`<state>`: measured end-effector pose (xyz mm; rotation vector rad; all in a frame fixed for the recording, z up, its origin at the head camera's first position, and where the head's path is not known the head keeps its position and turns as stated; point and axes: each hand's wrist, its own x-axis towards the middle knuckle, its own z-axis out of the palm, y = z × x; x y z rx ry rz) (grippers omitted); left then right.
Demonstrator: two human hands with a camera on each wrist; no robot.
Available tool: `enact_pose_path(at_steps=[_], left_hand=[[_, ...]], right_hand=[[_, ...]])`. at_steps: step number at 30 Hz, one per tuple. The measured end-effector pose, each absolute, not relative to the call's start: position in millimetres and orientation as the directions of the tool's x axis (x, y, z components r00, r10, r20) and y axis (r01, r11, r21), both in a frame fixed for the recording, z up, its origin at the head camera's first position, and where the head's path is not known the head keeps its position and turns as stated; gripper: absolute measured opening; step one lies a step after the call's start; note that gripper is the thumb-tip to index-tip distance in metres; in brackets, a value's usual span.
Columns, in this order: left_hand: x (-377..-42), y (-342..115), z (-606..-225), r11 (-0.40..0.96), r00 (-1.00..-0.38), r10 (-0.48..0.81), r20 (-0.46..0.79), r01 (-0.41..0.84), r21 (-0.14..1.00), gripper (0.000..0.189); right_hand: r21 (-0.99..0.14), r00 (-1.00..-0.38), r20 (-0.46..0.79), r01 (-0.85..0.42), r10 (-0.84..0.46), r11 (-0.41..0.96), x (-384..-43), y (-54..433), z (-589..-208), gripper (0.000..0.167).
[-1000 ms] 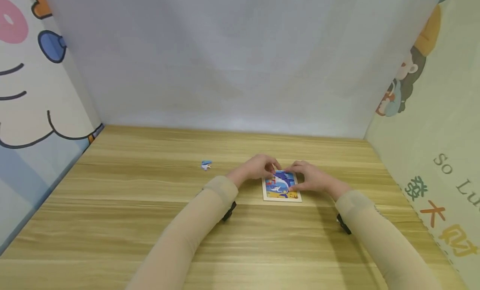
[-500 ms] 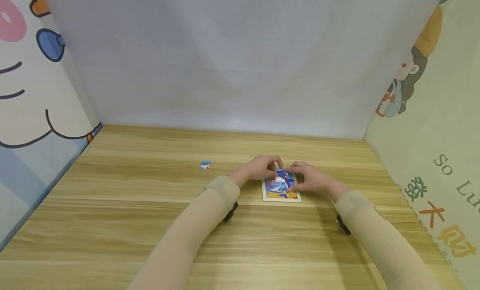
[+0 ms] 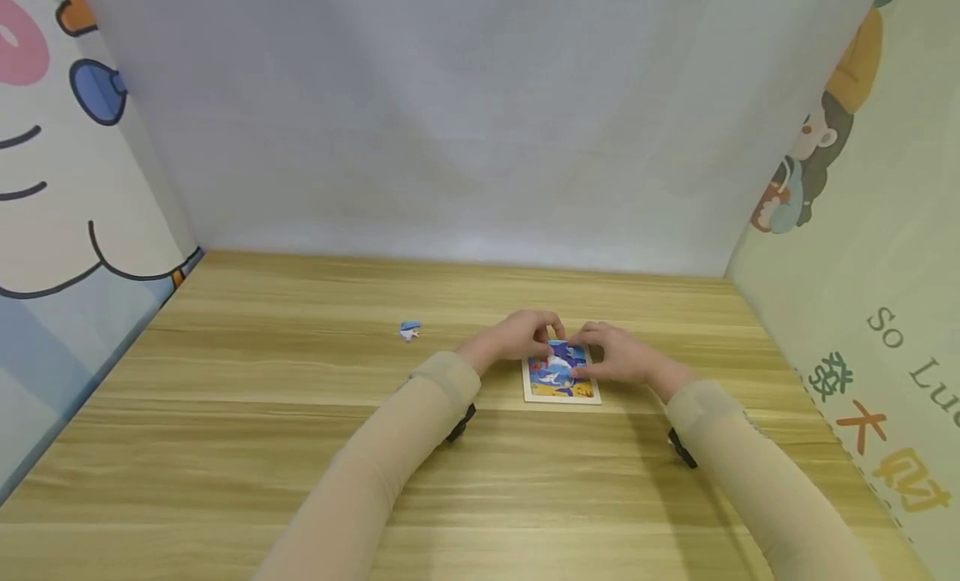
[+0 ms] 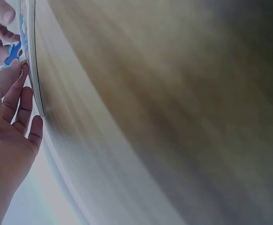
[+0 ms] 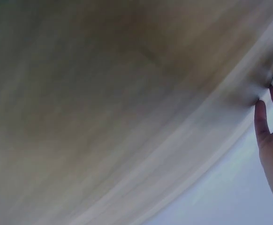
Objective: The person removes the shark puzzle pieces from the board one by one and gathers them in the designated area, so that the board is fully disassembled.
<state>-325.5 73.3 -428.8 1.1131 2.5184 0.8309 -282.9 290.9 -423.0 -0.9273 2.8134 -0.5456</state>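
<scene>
A small jigsaw puzzle (image 3: 553, 389) with a sea picture and a pale frame lies on the table, right of centre. My left hand (image 3: 517, 335) is at its upper left, pinching a blue and white puzzle piece (image 4: 13, 54) over the picture between thumb and forefinger. From the right, my right hand (image 3: 621, 354) reaches over the puzzle. Its thumb touches the picture and its forefinger meets the top edge, while the other fingers (image 5: 261, 117) extend along the frame's side. Both hands hide parts of the puzzle's upper half.
One loose blue and white puzzle piece (image 3: 409, 331) lies left of the hands on the wood-grain table (image 3: 247, 381). A pale curtain (image 3: 465, 131) stands behind, with printed panels at both sides. Each wrist wears a dark strap.
My left hand has shifted slightly right with the piece, which now lies over the picture's upper part. The right thumb has slid a little left across the picture.
</scene>
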Motion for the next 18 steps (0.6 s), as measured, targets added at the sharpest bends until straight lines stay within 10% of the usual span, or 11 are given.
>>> enact_pose_path(at_steps=[18], left_hand=[[-331.9, 60.7, -420.7, 0.494, -0.679, 0.734, 0.01, 0.544, 0.678, 0.022]], right_hand=[[-0.356, -0.846, 0.014, -0.502, -0.533, 0.788, -277.1, 278.9, -419.9, 0.048]])
